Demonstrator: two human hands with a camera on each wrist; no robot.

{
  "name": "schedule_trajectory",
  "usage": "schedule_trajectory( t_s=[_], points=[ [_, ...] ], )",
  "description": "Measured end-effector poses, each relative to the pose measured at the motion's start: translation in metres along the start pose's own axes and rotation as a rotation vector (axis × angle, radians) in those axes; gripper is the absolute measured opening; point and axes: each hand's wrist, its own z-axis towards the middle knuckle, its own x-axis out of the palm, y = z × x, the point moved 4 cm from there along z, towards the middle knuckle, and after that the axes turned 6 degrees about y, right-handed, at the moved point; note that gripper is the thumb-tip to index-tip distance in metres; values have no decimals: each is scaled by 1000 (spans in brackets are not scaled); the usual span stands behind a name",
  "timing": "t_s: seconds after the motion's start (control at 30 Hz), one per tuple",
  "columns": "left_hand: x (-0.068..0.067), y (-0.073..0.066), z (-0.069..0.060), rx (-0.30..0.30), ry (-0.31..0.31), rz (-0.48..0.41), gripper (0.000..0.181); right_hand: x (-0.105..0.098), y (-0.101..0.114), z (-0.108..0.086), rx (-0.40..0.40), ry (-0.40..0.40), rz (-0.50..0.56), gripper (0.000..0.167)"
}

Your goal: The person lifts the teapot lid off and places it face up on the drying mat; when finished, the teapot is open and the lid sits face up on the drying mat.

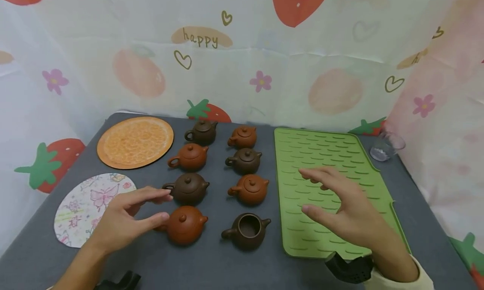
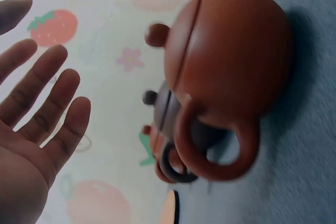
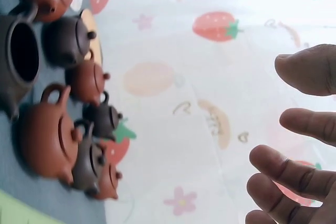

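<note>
Several small clay teapots stand in two columns. My left hand [image 1: 124, 214] is held in the air beside the left column, fingers extended and holding nothing. Nearest to it are a reddish-brown teapot [image 1: 186, 226] and, behind that, a dark brown teapot [image 1: 190, 188], both lidded. In the left wrist view the reddish-brown teapot [image 2: 236, 51] shows its loop handle and lid knob. A dark teapot without its lid [image 1: 248, 231] stands at the front of the right column, with a lidded reddish one [image 1: 251, 190] behind it. Above the green mat [image 1: 298, 239] hovers my right hand [image 1: 345, 206], fingers apart, nothing in it.
An orange round mat [image 1: 135, 143] lies at the back left, with a white butterfly-patterned mat [image 1: 81, 206] in front of it. At the back right stands a clear glass cup [image 1: 385, 147]. A printed curtain [image 1: 242, 54] hangs behind the grey-covered table [image 1: 211, 269].
</note>
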Motion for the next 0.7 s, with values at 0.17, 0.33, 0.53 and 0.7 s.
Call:
schedule_trajectory(
  t_s=[0.17, 0.33, 0.53, 0.7],
  points=[
    [-9, 8, -10, -94, 10, 8, 51, 15, 5, 12, -26, 15, 51, 67],
    [-17, 16, -19, -243, 43, 49, 45, 34, 7, 23, -48, 61, 105, 64],
    [-20, 36, -30, -295, 93, 9, 40, 56, 8, 37, -63, 118, 152, 58],
    [-19, 51, -38, -311, 138, -52, 33, 76, 13, 51, -89, 152, 198, 54]
  ],
)
